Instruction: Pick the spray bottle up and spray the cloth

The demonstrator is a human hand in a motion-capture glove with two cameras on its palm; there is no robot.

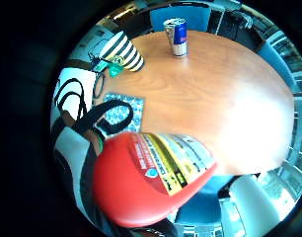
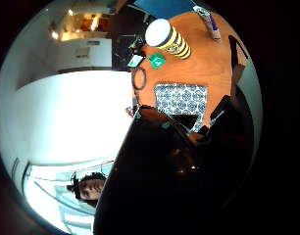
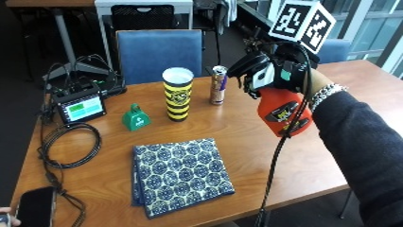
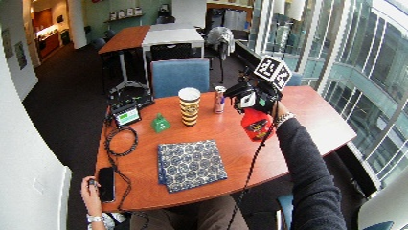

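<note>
My gloved right hand [image 3: 272, 71] grips a red spray bottle [image 3: 283, 112] by its neck and holds it in the air above the right part of the wooden table [image 3: 252, 142]. The bottle hangs tilted, its labelled red body [image 1: 151, 175] close under the palm. A folded blue-and-white patterned cloth [image 3: 181, 175] lies flat on the table near the front edge, down and to the left of the bottle, apart from it. In the thumb side palm view the cloth [image 2: 182, 100] shows beyond the dark bottle top [image 2: 160, 171]. In the wide outside view the hand [image 4: 255, 98] holds the bottle [image 4: 257, 125] right of the cloth [image 4: 190, 164].
A yellow-and-black striped cup [image 3: 178, 94], a drink can [image 3: 218, 85] and a small green bell [image 3: 135, 118] stand behind the cloth. A small screen device [image 3: 81, 108] with coiled cables [image 3: 66, 146] sits at the left. A phone [image 3: 34, 208] lies at the front left corner, touched by a bare hand [image 4: 89, 189]. A blue chair [image 3: 161, 54] stands behind the table.
</note>
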